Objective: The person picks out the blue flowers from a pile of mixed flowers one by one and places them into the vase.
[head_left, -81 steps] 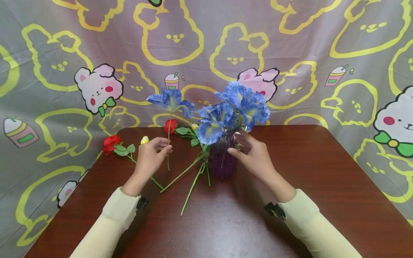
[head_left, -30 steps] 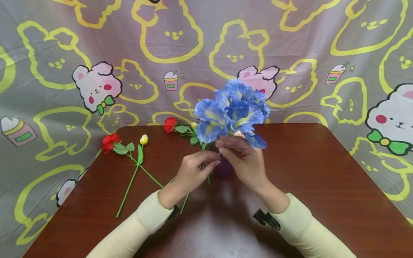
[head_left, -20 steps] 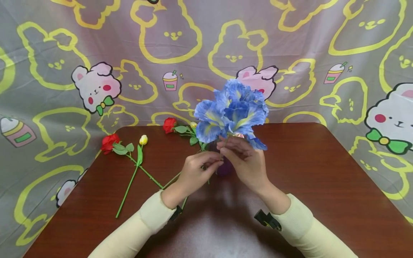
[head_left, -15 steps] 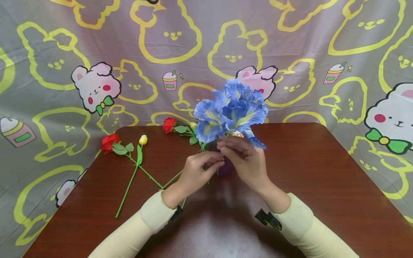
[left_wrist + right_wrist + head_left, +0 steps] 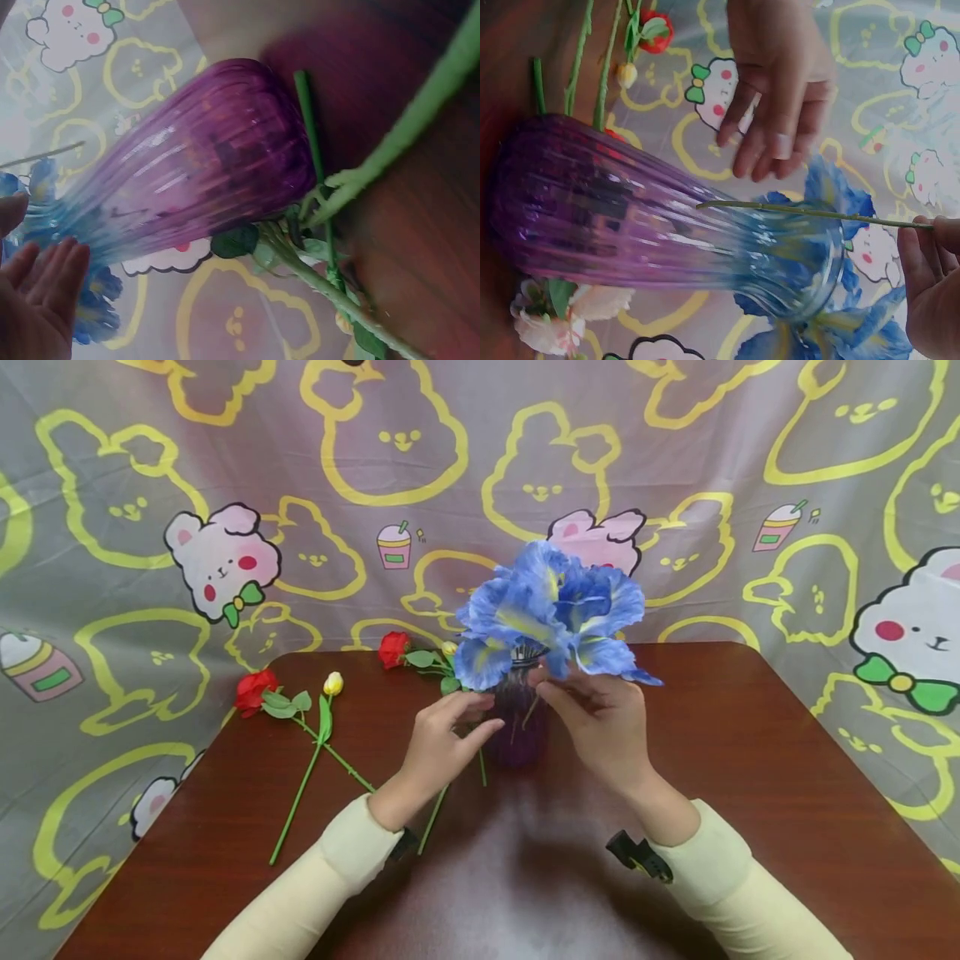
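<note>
My right hand (image 5: 611,727) pinches the thin stem (image 5: 802,212) of a blue iris (image 5: 588,610) between thumb and fingers. The stem slants in front of the purple ribbed glass vase (image 5: 517,739), its lower end free and outside the glass. My left hand (image 5: 442,739) is beside the vase's left side, fingers loosely extended and holding nothing. Other blue irises (image 5: 482,662) show at the vase's mouth, partly hidden by the held bloom. In the right wrist view the vase (image 5: 630,210) fades to clear blue at its neck.
On the brown table (image 5: 712,760), a red rose (image 5: 257,693) and a yellow-white tulip (image 5: 333,685) lie at left. Another red rose (image 5: 394,650) lies farther back, with more stems left of the vase. Pale pink flowers (image 5: 570,315) are beside the vase's base. A patterned curtain (image 5: 420,527) hangs behind.
My left hand brought the iris from the left to the vase, then let go of its stem and drew slightly back. My right hand now holds the stem and has shifted right with it.
</note>
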`<state>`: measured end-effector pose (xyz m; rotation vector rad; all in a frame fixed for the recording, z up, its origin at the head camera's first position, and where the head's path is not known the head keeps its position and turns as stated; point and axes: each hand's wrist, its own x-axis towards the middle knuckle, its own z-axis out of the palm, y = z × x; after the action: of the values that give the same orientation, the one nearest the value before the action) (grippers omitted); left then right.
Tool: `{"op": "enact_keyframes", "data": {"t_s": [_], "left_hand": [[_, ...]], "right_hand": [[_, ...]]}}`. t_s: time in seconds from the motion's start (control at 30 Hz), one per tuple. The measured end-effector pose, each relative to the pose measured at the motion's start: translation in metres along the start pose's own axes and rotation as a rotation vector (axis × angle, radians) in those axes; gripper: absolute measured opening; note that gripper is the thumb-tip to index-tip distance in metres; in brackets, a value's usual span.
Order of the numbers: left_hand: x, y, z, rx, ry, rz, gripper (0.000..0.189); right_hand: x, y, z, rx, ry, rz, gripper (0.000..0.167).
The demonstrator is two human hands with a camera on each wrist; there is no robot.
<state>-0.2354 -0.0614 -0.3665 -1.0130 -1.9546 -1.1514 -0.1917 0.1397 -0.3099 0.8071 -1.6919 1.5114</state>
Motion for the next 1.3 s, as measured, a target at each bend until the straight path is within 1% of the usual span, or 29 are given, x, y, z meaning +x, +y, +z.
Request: {"op": "enact_keyframes", "data": {"t_s": [0.07,0.13,0.2,0.27,0.33,0.4,0.5,0.6,0.7,0.77,0.9,1.03,1.13,1.17,1.3], "left_hand": [[0.0,-0.004,0.0,0.052,0.021,-0.026,0.031],[0.001,-0.008,0.0,0.097,0.028,-0.046,0.037],[0.003,-0.011,0.001,0.136,0.017,-0.068,0.044],[0.006,-0.014,0.003,0.154,-0.008,-0.1,0.056],[0.009,-0.017,0.005,0.157,-0.045,-0.143,0.07],[0.011,-0.02,0.008,0.144,-0.075,-0.192,0.081],[0.013,-0.023,0.012,0.117,-0.106,-0.256,0.09],[0.012,-0.027,0.015,0.09,-0.119,-0.296,0.092],[0.012,-0.03,0.018,0.056,-0.139,-0.315,0.092],[0.011,-0.032,0.019,0.045,-0.151,-0.325,0.09],[0.011,-0.035,0.021,0.044,-0.16,-0.338,0.083],[0.011,-0.036,0.022,0.038,-0.158,-0.345,0.08],[0.01,-0.036,0.023,0.03,-0.154,-0.344,0.08],[0.01,-0.036,0.023,0.027,-0.154,-0.344,0.08],[0.01,-0.037,0.023,0.031,-0.158,-0.346,0.08]], "right_hand": [[0.002,-0.002,-0.002,0.005,0.016,-0.01,0.023],[0.004,-0.004,-0.004,0.023,0.031,-0.014,0.024],[0.006,-0.006,-0.006,0.039,0.045,-0.023,0.024],[0.008,-0.007,-0.008,0.05,0.054,-0.036,0.025],[0.01,-0.008,-0.01,0.035,0.066,-0.052,0.025],[0.013,-0.01,-0.013,0.007,0.074,-0.064,0.024],[0.016,-0.013,-0.017,-0.036,0.084,-0.081,0.024],[0.02,-0.015,-0.019,0.013,0.096,-0.099,0.018],[0.024,-0.017,-0.022,0.067,0.127,-0.118,0.015],[0.026,-0.017,-0.022,0.111,0.161,-0.12,0.016],[0.03,-0.018,-0.024,0.262,0.222,-0.127,0.023],[0.033,-0.019,-0.024,0.384,0.25,-0.178,0.022],[0.036,-0.02,-0.024,0.423,0.285,-0.211,0.023],[0.036,-0.021,-0.024,0.41,0.304,-0.215,0.022],[0.037,-0.024,-0.022,0.402,0.369,-0.194,0.02]]}}
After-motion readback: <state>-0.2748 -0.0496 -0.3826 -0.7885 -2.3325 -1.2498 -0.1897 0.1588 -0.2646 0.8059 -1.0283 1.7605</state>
